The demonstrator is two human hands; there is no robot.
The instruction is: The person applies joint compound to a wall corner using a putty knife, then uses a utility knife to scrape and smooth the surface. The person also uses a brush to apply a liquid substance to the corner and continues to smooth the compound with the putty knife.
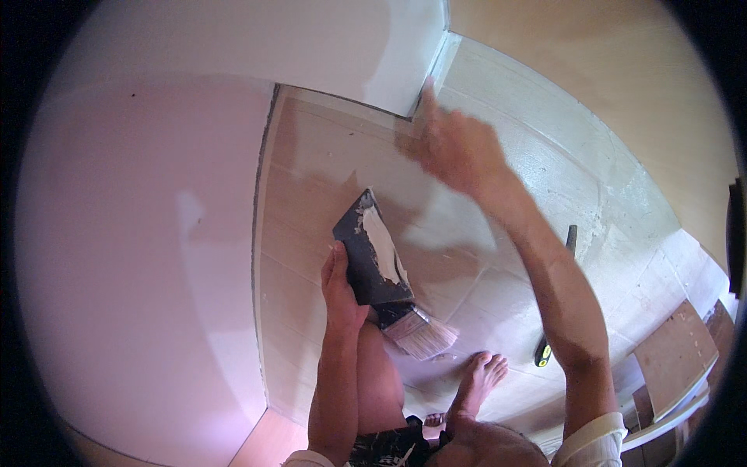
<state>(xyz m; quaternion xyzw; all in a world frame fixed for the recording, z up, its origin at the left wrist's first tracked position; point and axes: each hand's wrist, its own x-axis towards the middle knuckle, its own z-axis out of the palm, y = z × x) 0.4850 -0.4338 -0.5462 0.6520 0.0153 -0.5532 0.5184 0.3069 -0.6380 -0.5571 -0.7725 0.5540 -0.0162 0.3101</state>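
My left hand (340,282) sits low in the middle of the view, fingers wrapped along the edge of a dark board (366,253), thumb side up. The board tilts away from me and carries a smear of white filler (381,243) down its face. Clamped against the board's lower end in the same grip is a brush (416,327), its pale bristles fanning out to the lower right, just above my bare foot (481,377).

My right hand (455,148) is up and out, arm stretched across the frame from the lower right. It's blurred, so I can't tell whether the fingers are pinching anything; one fingertip points up at the corner (429,97) where the white wall (257,47) meets the frame (498,86). Whether it touches the surface I can't tell.

Below both hands lies the pale plank floor (311,179), streaked with lighter patches. To the left a broad white wall panel (132,257) fills the view, with a pinkish cast. Right of my forearm a tool with a dark handle and a yellow-and-black end (545,354) lies on the floor, mostly hidden behind the arm. Further right, near the rim, a brown board (673,354) rests on something white.
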